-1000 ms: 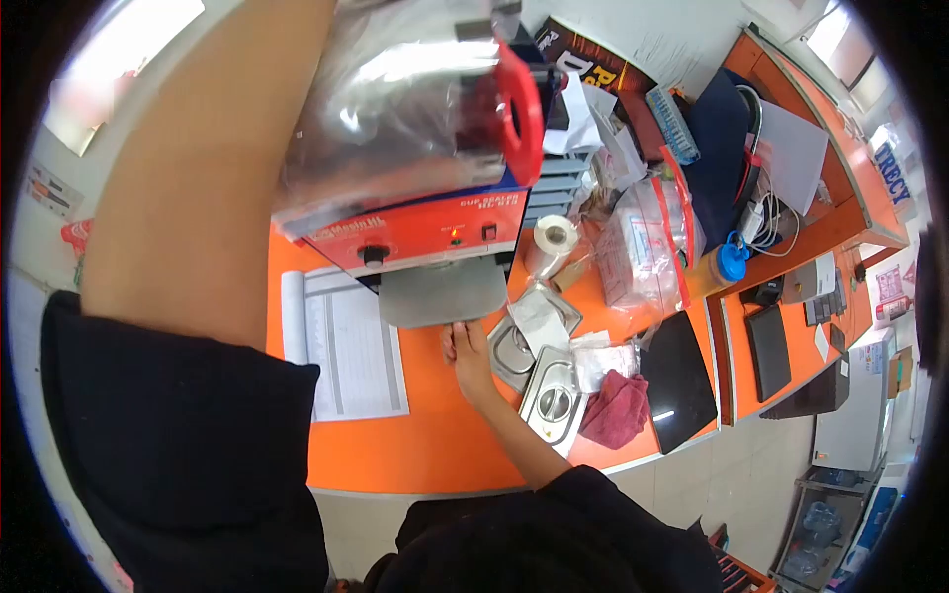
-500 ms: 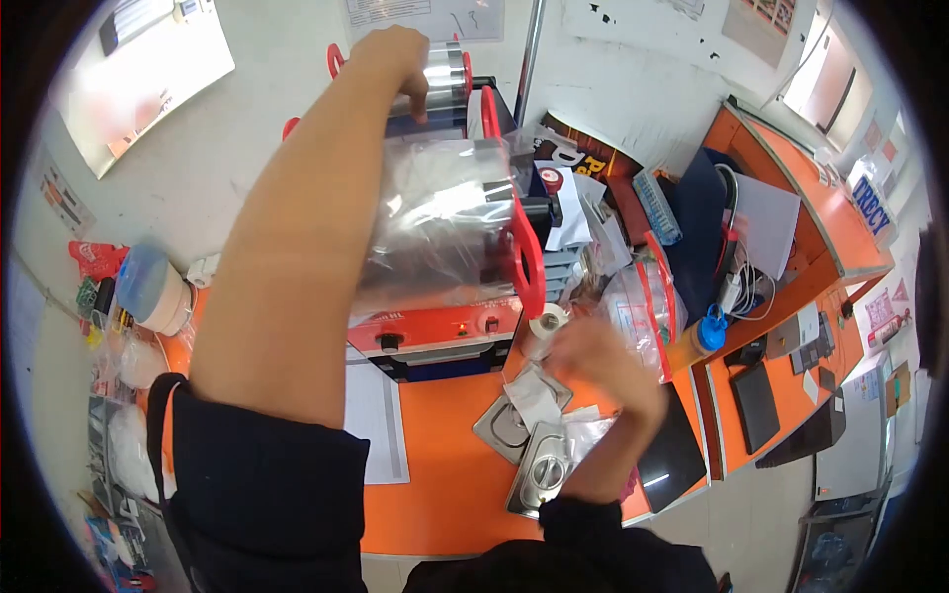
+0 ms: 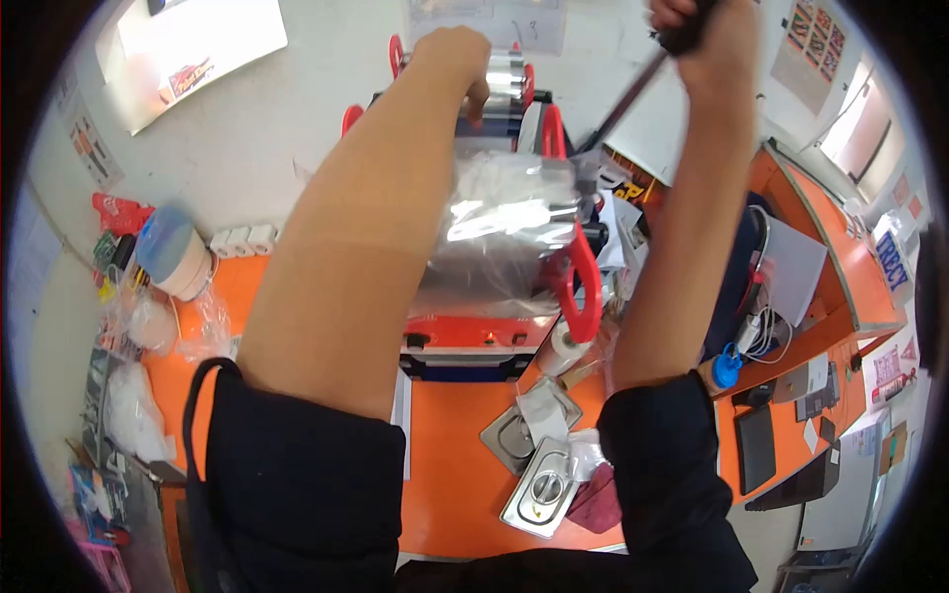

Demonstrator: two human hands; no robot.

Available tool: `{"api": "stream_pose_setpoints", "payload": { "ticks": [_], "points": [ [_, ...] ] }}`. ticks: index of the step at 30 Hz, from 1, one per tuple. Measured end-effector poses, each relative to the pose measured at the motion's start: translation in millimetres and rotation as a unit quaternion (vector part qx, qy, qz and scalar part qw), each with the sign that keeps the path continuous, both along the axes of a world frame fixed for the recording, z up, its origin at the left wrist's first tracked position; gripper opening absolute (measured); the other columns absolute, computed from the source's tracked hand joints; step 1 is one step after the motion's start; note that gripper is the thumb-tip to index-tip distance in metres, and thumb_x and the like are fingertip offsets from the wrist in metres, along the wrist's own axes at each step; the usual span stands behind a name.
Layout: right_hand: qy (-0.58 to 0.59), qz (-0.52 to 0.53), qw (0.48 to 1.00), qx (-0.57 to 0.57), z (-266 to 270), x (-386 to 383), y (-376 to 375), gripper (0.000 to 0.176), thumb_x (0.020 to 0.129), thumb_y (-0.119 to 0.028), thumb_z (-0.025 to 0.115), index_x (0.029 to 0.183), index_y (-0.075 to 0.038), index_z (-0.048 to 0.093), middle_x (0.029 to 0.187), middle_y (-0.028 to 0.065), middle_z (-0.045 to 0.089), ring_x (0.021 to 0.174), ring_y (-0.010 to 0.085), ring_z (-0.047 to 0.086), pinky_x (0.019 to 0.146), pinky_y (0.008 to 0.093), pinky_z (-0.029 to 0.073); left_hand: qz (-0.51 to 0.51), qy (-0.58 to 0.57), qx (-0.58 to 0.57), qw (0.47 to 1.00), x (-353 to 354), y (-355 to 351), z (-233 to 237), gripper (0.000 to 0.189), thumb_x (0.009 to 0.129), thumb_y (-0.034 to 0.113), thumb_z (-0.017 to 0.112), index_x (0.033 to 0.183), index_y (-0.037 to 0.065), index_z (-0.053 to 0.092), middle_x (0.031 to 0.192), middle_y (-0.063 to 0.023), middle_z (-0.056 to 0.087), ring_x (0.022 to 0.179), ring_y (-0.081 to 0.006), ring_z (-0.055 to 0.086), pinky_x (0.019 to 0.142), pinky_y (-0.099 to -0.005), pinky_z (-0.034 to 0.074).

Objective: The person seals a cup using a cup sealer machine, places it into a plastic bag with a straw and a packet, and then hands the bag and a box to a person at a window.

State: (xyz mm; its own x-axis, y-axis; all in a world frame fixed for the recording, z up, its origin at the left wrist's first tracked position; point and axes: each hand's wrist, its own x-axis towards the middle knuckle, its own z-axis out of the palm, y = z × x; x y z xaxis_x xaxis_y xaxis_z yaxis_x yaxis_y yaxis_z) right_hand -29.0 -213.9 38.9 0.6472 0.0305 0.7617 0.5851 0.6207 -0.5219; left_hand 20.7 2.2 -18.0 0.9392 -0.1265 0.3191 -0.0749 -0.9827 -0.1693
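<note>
My left hand (image 3: 457,61) lies over the rear metal cylinder (image 3: 507,83), its visible fingers bent down; the rest are hidden. High on the right, my right hand (image 3: 714,51) is closed around the black handle (image 3: 684,32) of a dark rod (image 3: 630,102), which slants down to the right side of the machine. In front of my left hand is a larger metal cylinder wrapped in clear plastic (image 3: 499,232), with a red end piece (image 3: 583,287). Below it is the red control panel (image 3: 474,332) with a knob and a small light.
On the orange table (image 3: 445,455) are two metal lids (image 3: 544,488), a dark red cloth (image 3: 597,502) and a plastic roll (image 3: 563,351). A lidded tub (image 3: 176,255) stands left. At the right are cables (image 3: 766,336), a blue-capped bottle (image 3: 725,368) and an orange shelf (image 3: 840,237).
My right hand has risen from above the metal lids to the upper right and taken hold of the black handle. My left hand remains at the rear cylinder. The view has shifted.
</note>
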Motion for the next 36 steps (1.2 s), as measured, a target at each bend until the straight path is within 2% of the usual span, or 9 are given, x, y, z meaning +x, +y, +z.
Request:
{"api": "stream_pose_setpoints", "payload": {
  "ticks": [2, 3, 5, 15, 19, 25, 27, 34, 36],
  "points": [
    [-0.039, 0.127, 0.989, -0.069, -27.3, -50.1, -39.3, 0.027, 0.078, -0.026, 0.047, 0.06, -0.011, 0.033, 0.054, -0.0014, 0.025, 0.048, 0.0109, 0.025, 0.051, 0.0261, 0.024, 0.022, 0.059, -0.017, 0.998, -23.6, -11.4, 9.8, 0.053, 0.042, 0.022, 0.081, 0.09, 0.007, 0.065, 0.085, -0.01, 0.065, 0.082, -0.0264, 0.063, 0.07, -0.036, 0.05],
    [-0.058, -0.032, 0.997, 0.033, -50.7, -100.6, -14.5, 0.022, 0.077, -0.022, 0.043, 0.061, -0.01, 0.035, 0.054, -0.0008, 0.027, 0.049, 0.0108, 0.026, 0.051, 0.026, 0.023, 0.026, 0.068, -0.015, 0.997, -29.8, -14.2, 15.4, 0.053, 0.042, 0.022, 0.081, 0.09, 0.007, 0.065, 0.085, -0.01, 0.065, 0.082, -0.0264, 0.063, 0.07, -0.036, 0.05],
    [-0.133, 0.002, 0.991, 0.032, -79.8, -123.3, -24.6, 0.021, 0.077, -0.022, 0.042, 0.061, -0.01, 0.034, 0.054, -0.0006, 0.027, 0.05, 0.0109, 0.027, 0.05, 0.0269, 0.022, 0.018, 0.112, 0.098, 0.989, -36.1, -18.0, 22.4, 0.075, 0.043, 0.035, 0.082, 0.106, 0.003, 0.057, 0.102, -0.0178, 0.06, 0.096, -0.0325, 0.057, 0.078, -0.0404, 0.048],
    [-0.175, -0.13, 0.975, -0.044, -246.9, -206.9, -51.8, 0.025, 0.064, -0.019, 0.047, 0.04, -0.011, 0.048, 0.042, 0.0, 0.044, 0.045, 0.0128, 0.044, 0.052, 0.03, 0.029, -0.063, 0.041, 0.092, 0.993, -18.2, -1.5, 13.1, 0.063, 0.046, 0.039, 0.076, 0.096, 0.004, 0.059, 0.094, -0.0183, 0.061, 0.088, -0.033, 0.058, 0.074, -0.0379, 0.047],
    [-0.17, -0.121, 0.977, -0.049, -298.0, -214.1, -60.1, 0.011, 0.062, -0.011, 0.053, 0.051, -0.008, 0.052, 0.052, 0.0025, 0.052, 0.046, 0.0191, 0.048, 0.052, 0.0319, 0.038, -0.093, -0.01, 0.082, 0.992, -10.7, 9.1, 12.9, 0.07, 0.052, 0.046, 0.071, 0.105, 0.003, 0.056, 0.095, -0.0193, 0.061, 0.086, -0.0333, 0.059, 0.073, -0.0371, 0.046],
    [-0.173, -0.136, 0.975, 0.001, -307.0, -214.3, -52.7, 0.03, 0.069, -0.022, 0.048, 0.042, -0.009, 0.049, 0.045, 0.0005, 0.047, 0.047, 0.015, 0.047, 0.057, 0.0312, 0.033, -0.052, 0.049, 0.093, 0.993, -10.0, 8.5, 13.5, 0.061, 0.066, 0.03, 0.06, 0.125, 0.02, 0.044, 0.102, -0.0168, 0.059, 0.092, -0.0355, 0.055, 0.078, -0.0386, 0.043],
    [-0.181, -0.135, 0.974, -0.005, -306.7, -213.0, -54.2, 0.029, 0.07, -0.022, 0.048, 0.043, -0.009, 0.049, 0.046, 0.0005, 0.048, 0.047, 0.0151, 0.047, 0.057, 0.0313, 0.033, -0.079, -0.013, 0.058, 0.995, -9.4, 4.9, 8.7, 0.075, 0.044, 0.029, 0.074, 0.113, 0.007, 0.053, 0.095, -0.0145, 0.063, 0.093, -0.0325, 0.058, 0.081, -0.0364, 0.045],
    [-0.205, -0.129, 0.97, -0.019, -306.4, -207.5, -54.8, 0.028, 0.071, -0.021, 0.047, 0.046, -0.009, 0.052, 0.048, 0.0006, 0.049, 0.048, 0.0153, 0.048, 0.057, 0.0318, 0.033, -0.058, 0.044, 0.047, 0.996, -20.4, -0.8, 12.2, 0.074, 0.043, 0.03, 0.076, 0.108, 0.005, 0.054, 0.1, -0.0161, 0.061, 0.094, -0.0326, 0.057, 0.081, -0.0372, 0.045],
    [-0.215, -0.126, 0.968, -0.023, -306.0, -207.7, -55.7, 0.028, 0.072, -0.021, 0.046, 0.047, -0.009, 0.053, 0.048, 0.0006, 0.05, 0.049, 0.0154, 0.048, 0.057, 0.0319, 0.033, -0.085, 0.035, 0.084, 0.992, -15.4, 7.1, 13.3, 0.069, 0.061, 0.03, 0.068, 0.124, 0.02, 0.043, 0.099, -0.0132, 0.06, 0.09, -0.0324, 0.056, 0.076, -0.0378, 0.044]
  ]
}}
